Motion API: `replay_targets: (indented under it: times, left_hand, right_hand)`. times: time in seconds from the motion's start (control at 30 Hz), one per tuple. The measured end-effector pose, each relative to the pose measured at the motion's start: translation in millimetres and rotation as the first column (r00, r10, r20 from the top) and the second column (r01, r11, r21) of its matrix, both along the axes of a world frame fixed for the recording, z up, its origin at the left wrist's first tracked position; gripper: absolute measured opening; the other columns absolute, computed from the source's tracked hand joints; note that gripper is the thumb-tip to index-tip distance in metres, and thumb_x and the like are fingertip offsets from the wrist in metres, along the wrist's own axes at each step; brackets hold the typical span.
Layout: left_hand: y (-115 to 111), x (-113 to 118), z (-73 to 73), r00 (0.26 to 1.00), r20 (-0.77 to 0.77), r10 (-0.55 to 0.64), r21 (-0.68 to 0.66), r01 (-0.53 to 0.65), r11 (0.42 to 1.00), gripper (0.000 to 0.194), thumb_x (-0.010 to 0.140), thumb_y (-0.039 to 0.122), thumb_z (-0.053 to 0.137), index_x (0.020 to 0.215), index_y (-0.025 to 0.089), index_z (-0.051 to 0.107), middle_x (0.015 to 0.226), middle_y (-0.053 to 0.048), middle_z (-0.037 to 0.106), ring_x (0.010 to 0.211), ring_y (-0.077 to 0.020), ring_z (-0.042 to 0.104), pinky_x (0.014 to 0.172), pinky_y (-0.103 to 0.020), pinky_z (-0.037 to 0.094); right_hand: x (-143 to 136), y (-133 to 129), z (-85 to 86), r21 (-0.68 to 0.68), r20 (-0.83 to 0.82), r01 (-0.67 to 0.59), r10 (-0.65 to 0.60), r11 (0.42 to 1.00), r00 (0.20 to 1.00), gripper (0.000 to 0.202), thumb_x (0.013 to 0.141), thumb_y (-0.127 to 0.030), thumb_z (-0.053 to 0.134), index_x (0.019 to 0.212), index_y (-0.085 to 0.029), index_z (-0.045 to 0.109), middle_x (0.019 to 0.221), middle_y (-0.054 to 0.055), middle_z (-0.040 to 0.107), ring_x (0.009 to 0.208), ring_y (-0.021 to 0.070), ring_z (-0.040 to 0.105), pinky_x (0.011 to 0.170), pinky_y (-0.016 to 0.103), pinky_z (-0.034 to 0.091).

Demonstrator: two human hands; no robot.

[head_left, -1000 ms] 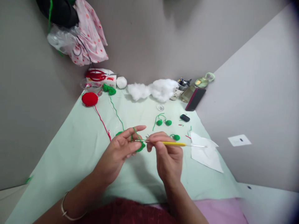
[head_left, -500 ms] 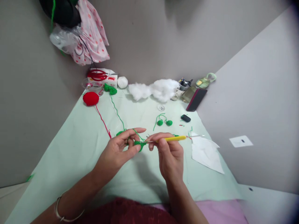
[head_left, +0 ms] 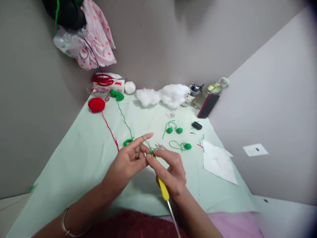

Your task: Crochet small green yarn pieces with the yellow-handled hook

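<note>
Between finger and thumb, my left hand (head_left: 132, 155) pinches a small green crochet piece (head_left: 150, 153), mostly covered by fingers. Green yarn runs up over its raised index finger. My right hand (head_left: 170, 168) is closed on a crochet hook with a yellow handle (head_left: 163, 189), whose metal rear end points down toward me. Its thumb and index finger meet the crochet piece, and the hook's tip is hard to make out there. A loop of green yarn (head_left: 128, 142) lies just behind my left hand.
Small green crocheted balls (head_left: 188, 146) with yarn tails lie beyond my right hand. A red yarn ball (head_left: 96, 104), white stuffing (head_left: 174, 95), red-handled scissors (head_left: 103, 80) and a leaning phone (head_left: 208, 105) are farther back. White paper (head_left: 219, 162) lies at right.
The crochet hook has swung from lying level toward the right to pointing down toward me. My right hand has moved left, its fingertips now at the crochet piece, uncovering a green ball.
</note>
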State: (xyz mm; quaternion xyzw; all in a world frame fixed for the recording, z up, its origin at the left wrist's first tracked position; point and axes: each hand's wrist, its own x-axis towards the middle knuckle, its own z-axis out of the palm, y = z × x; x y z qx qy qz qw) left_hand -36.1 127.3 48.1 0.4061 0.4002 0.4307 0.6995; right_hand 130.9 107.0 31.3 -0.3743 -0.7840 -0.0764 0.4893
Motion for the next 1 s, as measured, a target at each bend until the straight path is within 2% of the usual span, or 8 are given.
replay_targets:
  times: [0.07, 0.2, 0.33, 0.53, 0.73, 0.83, 0.9, 1.0]
  left_hand:
    - [4, -3, 0.0, 0.984, 0.165, -0.062, -0.113, 0.081, 0.990, 0.053, 0.083, 0.033, 0.084, 0.135, 0.027, 0.073, 0.082, 0.003, 0.055, 0.058, -0.0061, 0.034, 0.049, -0.021, 0.028]
    - [6, -8, 1.7, 0.976, 0.218, -0.026, -0.121, 0.053, 0.991, 0.041, 0.084, 0.030, 0.084, 0.126, 0.030, 0.079, 0.085, 0.002, 0.058, 0.065, -0.0073, 0.042, 0.061, -0.021, 0.038]
    - [2, -5, 1.0, 0.988, 0.151, -0.031, -0.025, 0.035, 0.999, 0.039, 0.085, 0.030, 0.085, 0.124, 0.033, 0.081, 0.092, 0.000, 0.064, 0.090, -0.0147, 0.054, 0.086, -0.026, 0.045]
    - [4, 0, 0.3, 0.984, 0.176, -0.001, -0.049, 0.010, 0.999, 0.048, 0.084, 0.028, 0.085, 0.131, 0.033, 0.076, 0.090, 0.001, 0.064, 0.085, -0.0136, 0.054, 0.084, -0.027, 0.044]
    - [11, -9, -1.9, 0.897, 0.385, -0.219, -0.092, 0.274, 0.957, 0.049, 0.075, 0.028, 0.080, 0.124, 0.022, 0.080, 0.082, 0.000, 0.061, 0.077, -0.0138, 0.050, 0.076, -0.026, 0.043]
    - [7, -8, -2.3, 0.913, 0.362, -0.190, -0.081, 0.234, 0.969, 0.041, 0.077, 0.027, 0.078, 0.118, 0.022, 0.082, 0.083, 0.000, 0.059, 0.079, -0.0139, 0.051, 0.077, -0.025, 0.043]
    - [3, -4, -1.7, 0.958, 0.257, -0.125, -0.043, 0.140, 0.989, 0.039, 0.081, 0.026, 0.078, 0.121, 0.026, 0.080, 0.088, 0.000, 0.061, 0.083, -0.0148, 0.053, 0.081, -0.026, 0.045]
    - [-2, 1, -2.1, 0.991, 0.118, -0.064, 0.027, 0.061, 0.998, 0.043, 0.087, 0.027, 0.080, 0.129, 0.033, 0.075, 0.094, 0.000, 0.065, 0.092, -0.0176, 0.058, 0.091, -0.030, 0.047]
  right_hand:
    - [1, 1, 3.6, -0.130, -0.208, -0.066, 0.038, 0.989, 0.977, 0.027, 0.101, -0.012, 0.057, 0.117, -0.028, 0.073, 0.101, 0.006, 0.077, 0.089, 0.0200, 0.074, 0.074, 0.036, 0.063]
    - [0, 6, 13.7, -0.318, -0.646, -0.313, 0.037, 0.895, 0.762, 0.023, 0.104, -0.017, 0.054, 0.103, -0.026, 0.076, 0.084, 0.003, 0.074, 0.074, 0.0176, 0.067, 0.066, 0.034, 0.058]
    - [-4, 10, 15.9, -0.355, -0.659, -0.380, 0.060, 0.854, 0.750, 0.018, 0.102, -0.022, 0.062, 0.099, -0.026, 0.078, 0.092, 0.004, 0.077, 0.086, 0.0193, 0.070, 0.073, 0.035, 0.057]
    - [-3, 7, 15.9, -0.370, -0.607, -0.354, 0.065, 0.859, 0.792, 0.019, 0.102, -0.023, 0.062, 0.102, -0.027, 0.080, 0.088, 0.004, 0.077, 0.084, 0.0184, 0.070, 0.075, 0.034, 0.058]
    - [4, 12, 15.3, -0.359, -0.890, -0.661, -0.029, 0.658, 0.455, 0.018, 0.101, -0.032, 0.066, 0.093, -0.025, 0.080, 0.082, 0.002, 0.072, 0.066, 0.0130, 0.065, 0.063, 0.028, 0.056]
    - [3, 13, 16.2, -0.349, -0.928, -0.721, -0.115, 0.599, 0.354, 0.018, 0.098, -0.035, 0.070, 0.086, -0.024, 0.079, 0.074, 0.000, 0.069, 0.061, 0.0115, 0.061, 0.058, 0.025, 0.052]
    - [0, 11, 15.3, -0.363, -0.917, -0.697, -0.105, 0.619, 0.384, 0.018, 0.098, -0.036, 0.070, 0.087, -0.025, 0.079, 0.077, 0.000, 0.071, 0.062, 0.0113, 0.061, 0.059, 0.026, 0.052]
    - [-4, 7, 11.6, -0.409, -0.811, -0.534, -0.027, 0.740, 0.584, 0.014, 0.098, -0.032, 0.070, 0.093, -0.027, 0.082, 0.089, 0.003, 0.077, 0.077, 0.0141, 0.066, 0.068, 0.028, 0.053]
